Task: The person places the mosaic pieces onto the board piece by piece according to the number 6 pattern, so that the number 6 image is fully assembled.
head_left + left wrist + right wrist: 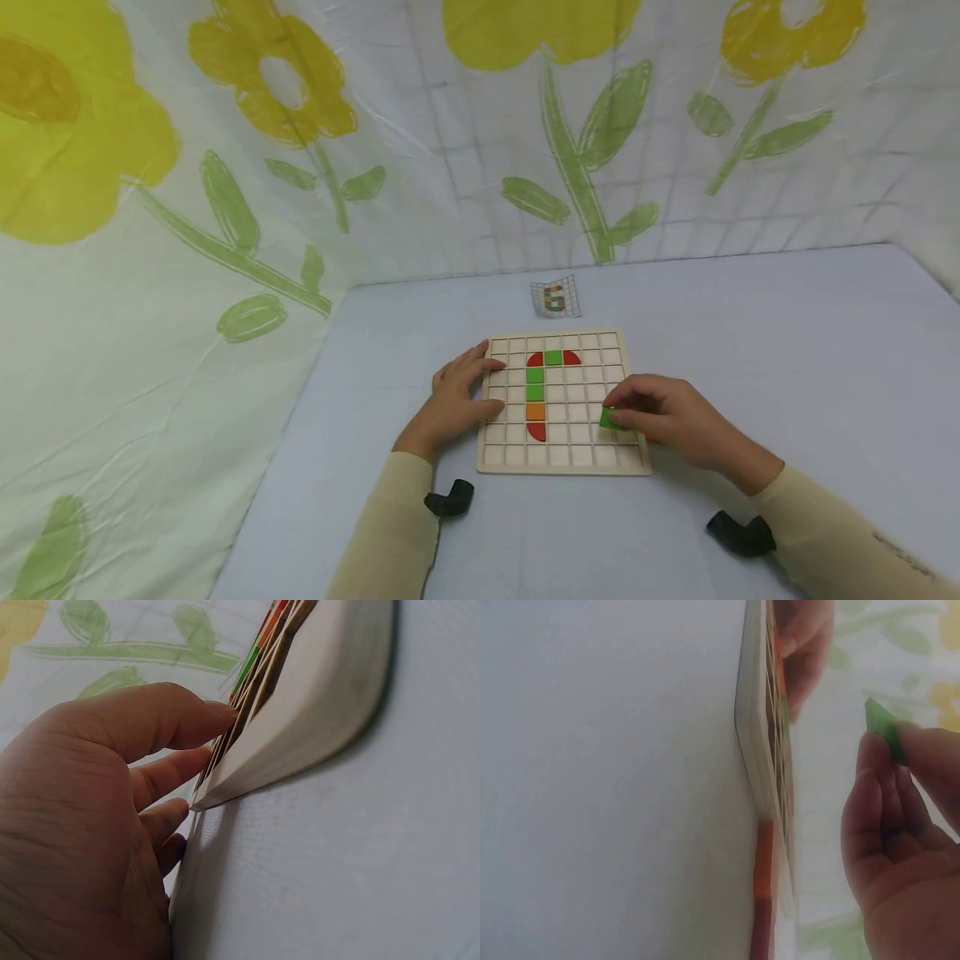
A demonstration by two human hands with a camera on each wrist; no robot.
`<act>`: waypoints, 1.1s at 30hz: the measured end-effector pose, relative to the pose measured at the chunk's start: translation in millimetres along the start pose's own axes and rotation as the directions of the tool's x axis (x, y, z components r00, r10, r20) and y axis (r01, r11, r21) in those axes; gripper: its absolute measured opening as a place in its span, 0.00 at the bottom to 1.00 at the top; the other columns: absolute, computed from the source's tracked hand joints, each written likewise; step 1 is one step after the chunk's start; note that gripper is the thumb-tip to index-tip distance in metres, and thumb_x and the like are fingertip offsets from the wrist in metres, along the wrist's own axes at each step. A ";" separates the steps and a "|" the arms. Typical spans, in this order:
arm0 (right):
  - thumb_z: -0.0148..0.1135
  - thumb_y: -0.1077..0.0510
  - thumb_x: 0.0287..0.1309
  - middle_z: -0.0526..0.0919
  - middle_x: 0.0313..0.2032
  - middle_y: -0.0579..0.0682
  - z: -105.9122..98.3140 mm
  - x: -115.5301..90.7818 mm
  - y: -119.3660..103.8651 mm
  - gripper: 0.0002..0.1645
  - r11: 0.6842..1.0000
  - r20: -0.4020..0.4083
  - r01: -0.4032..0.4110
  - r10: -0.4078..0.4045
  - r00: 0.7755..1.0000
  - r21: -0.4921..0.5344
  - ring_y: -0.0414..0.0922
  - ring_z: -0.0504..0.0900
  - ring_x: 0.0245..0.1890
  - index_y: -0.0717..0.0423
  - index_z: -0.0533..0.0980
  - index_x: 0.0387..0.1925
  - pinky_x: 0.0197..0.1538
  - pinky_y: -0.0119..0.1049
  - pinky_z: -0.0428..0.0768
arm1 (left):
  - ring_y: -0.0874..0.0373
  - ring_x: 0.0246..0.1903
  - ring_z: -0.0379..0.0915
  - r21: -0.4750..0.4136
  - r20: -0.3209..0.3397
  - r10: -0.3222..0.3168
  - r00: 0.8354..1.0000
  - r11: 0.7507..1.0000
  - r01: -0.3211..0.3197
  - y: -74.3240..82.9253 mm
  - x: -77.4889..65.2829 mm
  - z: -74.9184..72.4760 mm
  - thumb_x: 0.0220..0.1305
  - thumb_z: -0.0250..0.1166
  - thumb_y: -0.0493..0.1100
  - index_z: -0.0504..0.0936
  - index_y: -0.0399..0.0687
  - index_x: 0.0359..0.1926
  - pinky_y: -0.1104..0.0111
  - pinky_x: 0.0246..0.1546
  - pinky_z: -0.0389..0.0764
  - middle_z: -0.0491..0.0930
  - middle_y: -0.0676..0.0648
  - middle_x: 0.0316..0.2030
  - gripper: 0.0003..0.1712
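Note:
A wooden grid board [492, 454] lies on the table with coloured tiles in its cells. Its upper row holds a green square [553, 357] between two red rounded tiles [572, 358]. Below the left one runs a column of green squares [535, 392], an orange square [536, 412] and a red rounded tile [537, 432]. My left hand [453, 400] rests at the board's left edge, fingers spread, with the thumb on the rim. Over the board's right side, my right hand [678, 421] pinches a green tile [883, 729] between thumb and fingers, raised above the grid.
Behind the board lies a small printed pattern card [555, 297] with a curled edge. An orange tile [764, 859] and a dark red tile [761, 930] lie on the table by the board's right side. A flowered cloth [465, 167] hangs behind the table.

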State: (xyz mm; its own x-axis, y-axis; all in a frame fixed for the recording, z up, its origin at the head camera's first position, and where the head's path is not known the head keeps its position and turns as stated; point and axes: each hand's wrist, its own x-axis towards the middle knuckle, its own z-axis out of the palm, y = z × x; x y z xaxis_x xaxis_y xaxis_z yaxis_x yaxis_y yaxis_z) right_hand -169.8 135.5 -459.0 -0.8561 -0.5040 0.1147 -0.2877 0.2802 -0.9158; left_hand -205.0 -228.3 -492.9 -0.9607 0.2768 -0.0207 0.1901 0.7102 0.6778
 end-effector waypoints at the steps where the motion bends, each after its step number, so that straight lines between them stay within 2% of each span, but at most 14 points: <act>1: 0.74 0.61 0.70 0.87 0.42 0.46 2.1 2.0 -0.9 0.06 1.000 0.005 0.001 -0.001 1.000 0.001 0.45 0.84 0.41 0.51 0.87 0.46 0.41 0.34 0.84 | 0.53 0.83 0.42 -0.001 -0.001 -0.001 1.000 1.000 0.001 0.0 -0.4 -0.5 0.61 0.73 0.51 0.80 0.58 0.70 0.50 0.77 0.36 0.52 0.57 0.85 0.35; 4: 0.74 0.60 0.70 0.87 0.43 0.44 7.9 8.5 -4.4 0.06 1.000 0.019 0.005 -0.005 1.000 -0.006 0.46 0.85 0.42 0.51 0.87 0.46 0.47 0.35 0.85 | 0.53 0.83 0.42 -0.006 -0.002 -0.003 1.000 1.000 0.003 -1.8 -0.7 -0.5 0.61 0.73 0.51 0.80 0.58 0.70 0.50 0.77 0.36 0.52 0.57 0.85 0.35; 10: 0.73 0.59 0.71 0.87 0.42 0.44 19.4 24.9 -12.6 0.04 1.000 0.030 0.018 -0.017 0.999 -0.018 0.47 0.85 0.42 0.49 0.87 0.45 0.47 0.37 0.85 | 0.54 0.83 0.42 -0.019 0.001 0.007 1.000 1.000 -0.007 -4.6 -0.9 1.1 0.62 0.73 0.51 0.80 0.58 0.70 0.50 0.77 0.35 0.52 0.57 0.85 0.34; 17: 0.72 0.59 0.72 0.87 0.41 0.43 38.5 43.1 -11.6 0.03 1.000 0.033 0.018 -0.017 0.999 -0.009 0.46 0.85 0.41 0.50 0.87 0.45 0.46 0.37 0.85 | 0.55 0.83 0.41 -0.019 0.009 0.015 1.000 1.000 -0.015 -3.2 -0.7 0.7 0.62 0.73 0.52 0.80 0.60 0.71 0.50 0.78 0.35 0.52 0.58 0.85 0.34; 22: 0.72 0.60 0.72 0.86 0.41 0.41 48.0 45.4 -6.6 0.04 0.998 0.050 -0.028 0.031 0.998 -0.059 0.45 0.83 0.42 0.50 0.87 0.45 0.48 0.37 0.83 | 0.54 0.83 0.42 -0.013 0.011 0.014 1.000 1.000 -0.014 -1.1 -0.1 -0.5 0.63 0.73 0.52 0.80 0.60 0.71 0.49 0.78 0.36 0.52 0.58 0.85 0.34; 27: 0.71 0.60 0.73 0.86 0.43 0.40 50.9 43.5 -3.1 0.05 0.991 0.086 -0.078 0.087 0.992 -0.104 0.45 0.82 0.45 0.47 0.87 0.45 0.52 0.41 0.83 | 0.53 0.83 0.43 -0.018 -0.003 0.025 1.000 1.000 -0.025 -1.0 -0.5 -2.0 0.62 0.73 0.51 0.81 0.58 0.70 0.48 0.78 0.37 0.53 0.55 0.85 0.34; 30: 0.69 0.60 0.74 0.85 0.43 0.39 51.4 42.6 -0.2 0.06 0.987 0.109 -0.062 0.079 0.991 -0.146 0.44 0.81 0.46 0.45 0.87 0.45 0.53 0.43 0.82 | 0.52 0.83 0.43 -0.023 -0.005 0.031 0.999 0.999 -0.031 -0.5 -0.3 -2.5 0.62 0.73 0.50 0.81 0.57 0.70 0.47 0.77 0.37 0.54 0.54 0.85 0.34; 33: 0.68 0.60 0.75 0.85 0.42 0.37 51.8 41.7 3.2 0.07 0.984 0.134 -0.013 0.037 0.990 -0.180 0.43 0.81 0.46 0.45 0.87 0.45 0.53 0.42 0.83 | 0.52 0.83 0.43 -0.023 -0.004 0.029 1.000 0.999 -0.030 -0.6 0.1 -2.1 0.62 0.73 0.51 0.81 0.58 0.70 0.47 0.77 0.37 0.53 0.54 0.85 0.34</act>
State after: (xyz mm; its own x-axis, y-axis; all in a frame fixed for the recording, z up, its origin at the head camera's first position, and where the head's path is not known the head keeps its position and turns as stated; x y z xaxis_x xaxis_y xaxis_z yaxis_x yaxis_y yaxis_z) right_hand -184.2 73.0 -477.0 -0.8012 -0.5978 0.0280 -0.3490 0.4288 -0.8333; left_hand -205.6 -230.0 -491.8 -0.9554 0.2952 0.0020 0.2135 0.6865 0.6951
